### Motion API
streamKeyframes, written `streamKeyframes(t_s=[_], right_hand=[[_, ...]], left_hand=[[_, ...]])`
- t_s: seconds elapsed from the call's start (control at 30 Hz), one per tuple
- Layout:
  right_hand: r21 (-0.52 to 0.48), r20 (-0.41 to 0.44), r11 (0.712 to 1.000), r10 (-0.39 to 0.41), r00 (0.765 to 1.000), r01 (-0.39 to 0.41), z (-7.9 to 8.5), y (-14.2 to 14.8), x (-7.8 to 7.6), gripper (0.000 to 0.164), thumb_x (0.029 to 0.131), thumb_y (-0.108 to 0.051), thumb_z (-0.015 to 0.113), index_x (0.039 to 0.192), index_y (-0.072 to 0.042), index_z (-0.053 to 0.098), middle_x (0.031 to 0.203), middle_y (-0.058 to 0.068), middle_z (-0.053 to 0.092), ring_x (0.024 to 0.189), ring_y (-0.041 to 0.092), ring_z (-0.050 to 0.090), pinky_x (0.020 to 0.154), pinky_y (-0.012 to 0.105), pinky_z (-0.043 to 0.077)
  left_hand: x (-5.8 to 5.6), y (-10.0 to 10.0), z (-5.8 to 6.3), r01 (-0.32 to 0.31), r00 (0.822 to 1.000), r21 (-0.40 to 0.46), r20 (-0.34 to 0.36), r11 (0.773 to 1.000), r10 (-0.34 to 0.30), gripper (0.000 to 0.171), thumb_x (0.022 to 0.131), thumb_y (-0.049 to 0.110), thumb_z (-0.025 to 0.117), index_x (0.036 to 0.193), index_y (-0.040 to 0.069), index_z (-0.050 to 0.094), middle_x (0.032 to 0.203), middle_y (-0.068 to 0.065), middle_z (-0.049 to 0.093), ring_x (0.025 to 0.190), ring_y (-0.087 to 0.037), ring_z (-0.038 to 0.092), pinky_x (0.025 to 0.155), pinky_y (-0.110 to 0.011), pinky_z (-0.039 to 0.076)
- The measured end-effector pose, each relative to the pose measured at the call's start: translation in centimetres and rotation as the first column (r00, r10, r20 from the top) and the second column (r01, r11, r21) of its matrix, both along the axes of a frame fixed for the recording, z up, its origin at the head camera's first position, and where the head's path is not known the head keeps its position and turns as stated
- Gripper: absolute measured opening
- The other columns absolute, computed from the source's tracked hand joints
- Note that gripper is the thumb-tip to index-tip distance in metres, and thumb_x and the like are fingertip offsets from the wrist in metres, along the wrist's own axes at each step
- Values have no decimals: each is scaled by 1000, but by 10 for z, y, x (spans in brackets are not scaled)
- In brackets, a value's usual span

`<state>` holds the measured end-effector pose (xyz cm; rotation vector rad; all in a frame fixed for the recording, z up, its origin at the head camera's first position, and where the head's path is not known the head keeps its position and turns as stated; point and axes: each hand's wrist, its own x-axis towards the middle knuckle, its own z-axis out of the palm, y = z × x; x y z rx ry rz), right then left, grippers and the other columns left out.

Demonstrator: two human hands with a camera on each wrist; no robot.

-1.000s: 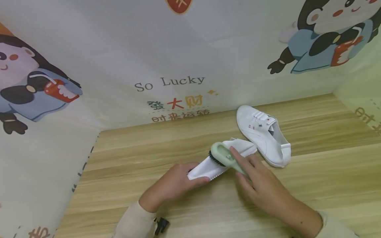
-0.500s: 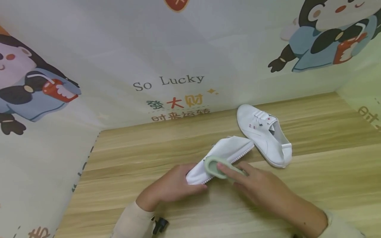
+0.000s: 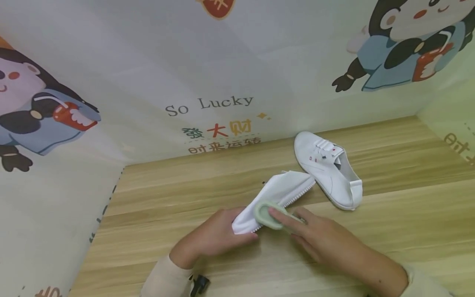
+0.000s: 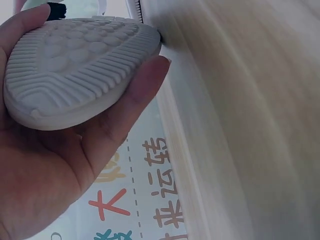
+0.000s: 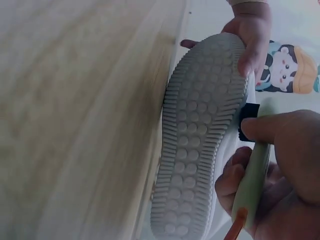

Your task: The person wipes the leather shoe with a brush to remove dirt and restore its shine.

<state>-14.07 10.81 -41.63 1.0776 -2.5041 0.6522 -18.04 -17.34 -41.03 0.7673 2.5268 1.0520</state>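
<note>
White shoe [image 3: 272,198], on its side near the middle of the bench [image 3: 371,247], sole turned toward the person, heel end held in the left hand [image 3: 215,237]; grip there closed, thumb and fingers curled round the heel, ribbed sole [image 4: 70,65] plain in the left wrist view. Green brush [image 3: 269,214], pale handle, dark bristles [image 5: 248,123], pressed flat against the upper of the held shoe near the heel; held in the right hand [image 3: 319,239], grip closed round the handle, forefinger laid along its back. Second white shoe [image 3: 328,169], upright on the bench just beyond the toe of the first, close beside it, contact not clear; untouched by either hand. Backdrop [image 3: 208,111] of printed sheeting with cartoon figures and lettering, standing behind and at both sides of the bench. Progress, as a judgement: brushing of the first shoe under way, no dirt or foam visible to show how much is covered; second shoe seemingly not yet brushed.
</note>
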Motion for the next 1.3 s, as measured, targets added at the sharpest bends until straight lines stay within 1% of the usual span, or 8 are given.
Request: streamKeyframes(t_s=[0.33, 0.4, 0.6, 0.67, 0.9, 1.13, 1.2, 1.3], right_hand=[[-36, 73, 961, -270, 960, 273, 5, 12, -10, 84, 86, -2, 74, 156, -25, 34, 94, 4, 55, 58, 4, 38, 53, 21, 40], [-34, 69, 969, -243, 967, 246, 4, 12, -10, 85, 85, -2, 75, 156, -25, 34, 92, 4, 55, 60, 4, 39, 54, 21, 40], [-17, 75, 1000, 10, 997, -9, 2, 5, -1, 83, 85, -5, 76, 154, -27, 37, 92, -8, 51, 67, 0, 40, 61, 17, 42], [-13, 88, 1000, 2, 996, -1, 3, 5, 0, 82, 86, -7, 76, 154, -29, 37, 92, -8, 51, 67, -1, 40, 61, 16, 42], [-37, 73, 973, -224, 972, 227, 5, 17, -11, 84, 84, -3, 76, 155, -25, 35, 97, 4, 56, 64, 5, 44, 57, 23, 44], [-26, 38, 998, 55, 998, -54, 4, 11, -5, 80, 85, -5, 75, 153, -27, 38, 95, -7, 52, 68, -1, 40, 62, 16, 42], [-21, 54, 998, 54, 997, -53, 4, 10, -4, 81, 86, -7, 75, 154, -30, 37, 95, -8, 51, 68, -2, 40, 62, 16, 41], [-38, 51, 997, -70, 996, 72, 4, 11, -7, 81, 86, -5, 75, 154, -30, 37, 95, -5, 52, 66, 0, 41, 61, 18, 43]], left_hand=[[1, -1, 3, -10, 1000, -1, 18, 1000, 10, 28, 88, 37, 75, 110, 23, 64, 81, 12, 59, 72, -3, 53, 68, -23, 48], [2, 0, 3, -13, 1000, -5, 16, 1000, 13, 28, 88, 36, 75, 110, 23, 64, 81, 12, 59, 71, -3, 53, 67, -23, 48], [5, 2, 3, 1, 1000, -3, -15, 1000, -1, 30, 89, 34, 75, 115, 23, 63, 86, 12, 61, 75, -4, 56, 70, -23, 50], [6, 3, 3, 5, 1000, -10, -26, 1000, -5, 32, 90, 35, 74, 117, 23, 63, 87, 12, 62, 77, -5, 56, 71, -23, 50], [6, 5, 5, -12, 1000, -18, -28, 1000, 11, 33, 89, 32, 74, 118, 22, 61, 87, 12, 60, 78, -6, 55, 73, -23, 49], [8, 6, 5, 2, 999, -43, -35, 999, -4, 31, 89, 35, 74, 115, 21, 63, 86, 13, 61, 76, -5, 56, 71, -23, 49], [8, 7, 5, 0, 999, -50, -42, 999, -2, 32, 89, 35, 74, 116, 22, 63, 87, 13, 61, 77, -5, 57, 71, -23, 50], [9, 7, 4, -19, 999, -46, -38, 999, 17, 33, 89, 36, 74, 116, 22, 62, 87, 13, 61, 77, -5, 56, 71, -24, 49]])
